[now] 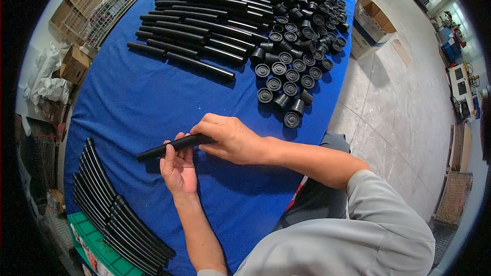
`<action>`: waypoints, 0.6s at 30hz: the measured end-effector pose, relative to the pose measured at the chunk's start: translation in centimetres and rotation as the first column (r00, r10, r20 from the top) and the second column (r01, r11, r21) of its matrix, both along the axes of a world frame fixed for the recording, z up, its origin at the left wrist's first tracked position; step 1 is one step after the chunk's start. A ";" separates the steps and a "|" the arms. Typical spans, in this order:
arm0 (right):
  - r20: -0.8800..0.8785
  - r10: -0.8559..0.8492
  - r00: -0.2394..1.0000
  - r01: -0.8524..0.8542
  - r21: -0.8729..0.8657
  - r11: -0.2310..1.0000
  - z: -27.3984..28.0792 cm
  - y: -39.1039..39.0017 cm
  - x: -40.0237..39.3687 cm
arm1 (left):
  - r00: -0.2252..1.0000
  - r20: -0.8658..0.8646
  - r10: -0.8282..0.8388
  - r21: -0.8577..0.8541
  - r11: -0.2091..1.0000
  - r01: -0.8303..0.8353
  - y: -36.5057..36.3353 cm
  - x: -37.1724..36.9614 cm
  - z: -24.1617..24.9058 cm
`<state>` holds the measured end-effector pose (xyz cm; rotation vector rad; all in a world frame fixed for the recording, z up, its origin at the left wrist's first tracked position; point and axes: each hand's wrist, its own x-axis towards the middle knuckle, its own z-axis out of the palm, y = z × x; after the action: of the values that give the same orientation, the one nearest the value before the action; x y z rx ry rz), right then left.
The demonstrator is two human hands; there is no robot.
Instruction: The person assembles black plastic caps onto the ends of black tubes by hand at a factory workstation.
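A black tube (156,152) is held above the blue cloth, slanting slightly up to the right. My left hand (180,167) supports it from below near its middle, palm up, thumb against the tube. The fingers of my right hand (230,140) close round its right end, which they hide. Many similar black tubes (199,33) lie in rows at the top of the table. Right of those rows is a pile of round black rubber caps (290,75). Another stack of black tubes (123,214) lies at the lower left.
The blue cloth (117,94) covers the table. A green crate (99,248) stands at the lower left edge, by the tube stack. On the floor to the right is an open cardboard box (365,36). Boxes and wire racks line the left wall.
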<state>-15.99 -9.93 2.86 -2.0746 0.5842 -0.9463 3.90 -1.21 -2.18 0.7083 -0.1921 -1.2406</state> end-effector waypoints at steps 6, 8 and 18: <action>-0.105 0.049 0.993 -0.013 0.322 0.947 1.3 -0.4 -0.2 | 0.998 -0.042 -0.040 -0.055 0.998 0.038 0.2 0.2 0.2; -0.084 0.040 0.996 -0.016 0.271 0.963 1.2 -0.5 -0.5 | 0.999 0.000 -0.040 -0.038 0.998 0.040 0.1 0.1 0.4; -0.101 0.045 0.994 -0.028 0.164 0.986 0.2 -0.5 -0.2 | 0.999 -0.003 -0.048 -0.050 0.998 0.047 0.2 0.2 0.0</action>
<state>-16.24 -10.46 3.02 -1.9893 0.6534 -0.7473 4.12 -1.04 -2.19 0.6615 -0.2371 -1.2782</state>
